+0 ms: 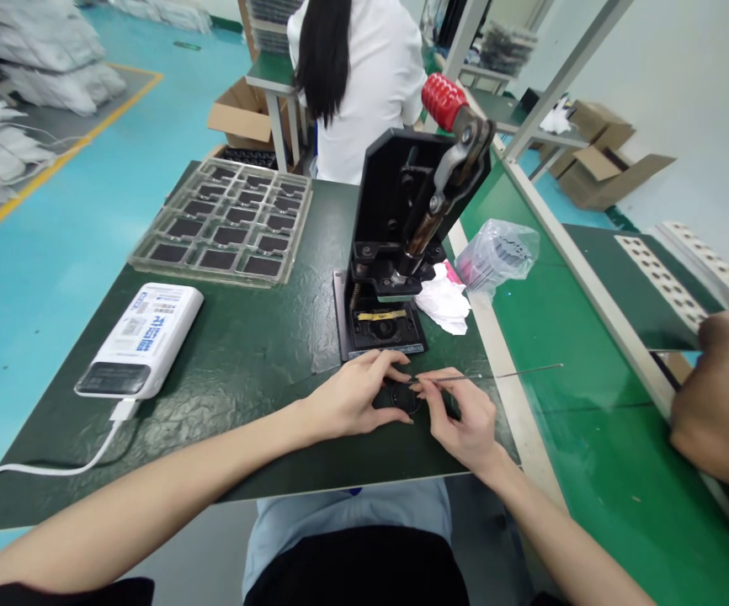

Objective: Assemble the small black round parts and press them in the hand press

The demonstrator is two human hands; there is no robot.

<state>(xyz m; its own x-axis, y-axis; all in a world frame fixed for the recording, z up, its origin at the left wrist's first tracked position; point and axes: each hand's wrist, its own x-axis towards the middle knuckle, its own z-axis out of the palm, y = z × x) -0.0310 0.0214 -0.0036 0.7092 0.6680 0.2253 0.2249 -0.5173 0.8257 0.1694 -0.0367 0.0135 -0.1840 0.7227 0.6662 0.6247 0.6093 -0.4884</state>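
My left hand (359, 394) is closed around a small black part (402, 399) with a round outline, near the front edge of the table. Thumb and fingers grip it from the left side. My right hand (462, 414) pinches a long, thin grey strip (525, 371) whose far end sticks out to the right. Its near end is at the black part; whether they touch is too small to tell. Just beyond my hands stands a black hand press (418, 210) with a red grip (444, 101). A yellow strip (382, 316) lies across the press's lower fixture.
A clear tray (295, 252) with dark pieces in its pockets lies back left. Nearer is a white power bank (143, 337) with a cable. Crumpled white tissue (445, 301) and a plastic bag (497, 257) are right of the press. Other people sit ahead and at right.
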